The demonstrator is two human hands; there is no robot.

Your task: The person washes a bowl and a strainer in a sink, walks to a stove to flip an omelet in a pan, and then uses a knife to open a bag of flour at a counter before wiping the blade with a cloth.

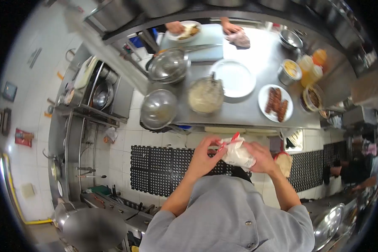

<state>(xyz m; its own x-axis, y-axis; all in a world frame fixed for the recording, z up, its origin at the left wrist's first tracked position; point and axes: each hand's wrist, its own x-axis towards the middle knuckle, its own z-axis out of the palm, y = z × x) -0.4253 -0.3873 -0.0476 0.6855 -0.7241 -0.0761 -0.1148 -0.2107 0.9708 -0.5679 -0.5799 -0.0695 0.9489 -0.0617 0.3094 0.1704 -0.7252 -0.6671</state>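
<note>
In front of my chest I hold a white plastic bag (238, 155) with a red tie or strip at its top. My left hand (206, 154) pinches the bag's upper left by the red strip. The fingers of my right hand (260, 157) are wrapped round the bag's right side. What the bag contains is hidden. Beyond my hands, on the steel counter (239, 112), stand a tub of pale mixture (205, 96), a large white plate (239, 80) and a plate of browned meat pieces (269, 91).
Metal bowls (158, 109) and strainers (170, 65) line the counter's left end. Squeeze bottles (313, 69) and a tin (290, 71) stand to the right. Across the counter, another person's hands (232, 28) touch a cloth and a dish (183, 31). Black rubber mats (155, 170) cover the floor.
</note>
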